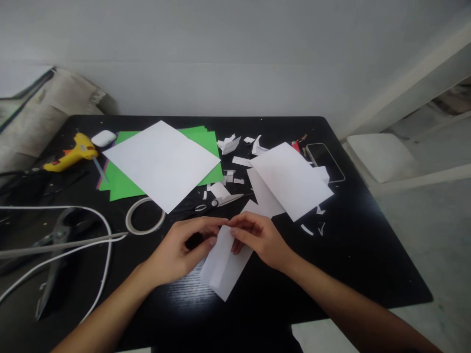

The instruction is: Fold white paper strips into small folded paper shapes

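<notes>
A folded piece of white paper [225, 267] is held between my two hands near the front of the black table [353, 274]. My left hand [189, 245] pinches its upper left edge between thumb and fingers. On the upper right edge, my right hand [257, 240] grips it, thumb on top and fingers partly tucked behind. A crease runs along the paper's length, and its lower corner points toward me. Just beyond my hands lie black-handled scissors [217, 202] with the blades apart. To the left of them is a roll of tape [129, 220].
White sheets [294, 181] lie at right beside a phone [326, 162]. Another white sheet [162, 164] rests on green paper [123, 189]. Paper scraps [230, 144] are scattered at the back. At left are a yellow glue gun [79, 149], a white cable [108, 264] and pliers [55, 264].
</notes>
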Action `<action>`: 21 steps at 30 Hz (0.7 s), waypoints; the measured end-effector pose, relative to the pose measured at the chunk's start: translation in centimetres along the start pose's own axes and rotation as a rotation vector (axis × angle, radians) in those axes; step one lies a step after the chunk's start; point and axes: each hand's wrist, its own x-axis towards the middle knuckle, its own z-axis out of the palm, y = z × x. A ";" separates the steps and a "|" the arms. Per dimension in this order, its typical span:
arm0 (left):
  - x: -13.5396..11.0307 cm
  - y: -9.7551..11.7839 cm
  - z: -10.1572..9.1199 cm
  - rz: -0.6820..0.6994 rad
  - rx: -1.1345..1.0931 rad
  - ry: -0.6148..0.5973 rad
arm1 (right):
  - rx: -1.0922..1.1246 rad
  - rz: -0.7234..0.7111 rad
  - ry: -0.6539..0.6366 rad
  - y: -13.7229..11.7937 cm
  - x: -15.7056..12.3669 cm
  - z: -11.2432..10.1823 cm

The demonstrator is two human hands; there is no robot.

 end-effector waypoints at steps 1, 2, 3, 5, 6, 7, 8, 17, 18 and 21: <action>0.0 0.0 0.0 -0.013 -0.013 -0.010 | 0.002 0.003 0.001 0.0 0.0 0.0; 0.0 0.0 0.1 -0.025 -0.026 -0.018 | 0.006 0.005 0.003 0.0 0.0 0.0; 0.0 0.1 0.1 -0.035 -0.041 -0.023 | 0.011 0.007 0.004 0.1 0.0 0.0; 0.0 0.1 0.2 -0.054 -0.073 -0.031 | 0.017 0.013 0.002 0.0 0.1 0.1; 0.1 0.2 0.2 -0.062 -0.086 -0.033 | 0.021 0.014 0.003 0.0 0.1 0.1; 0.1 0.2 0.3 -0.068 -0.096 -0.035 | 0.023 0.015 0.005 0.0 0.1 0.1; 0.1 0.2 0.3 -0.072 -0.102 -0.037 | 0.023 0.015 0.008 0.0 0.1 0.1; 0.3 -0.1 1.2 -0.117 -0.088 -0.001 | -0.110 -0.002 0.013 0.4 -0.2 0.2; 0.3 -0.2 1.3 -0.130 -0.084 0.008 | -0.141 -0.014 0.011 0.4 -0.2 0.3; 0.4 -0.6 1.5 -0.171 -0.069 0.036 | -0.320 -0.144 0.073 0.2 -0.2 0.0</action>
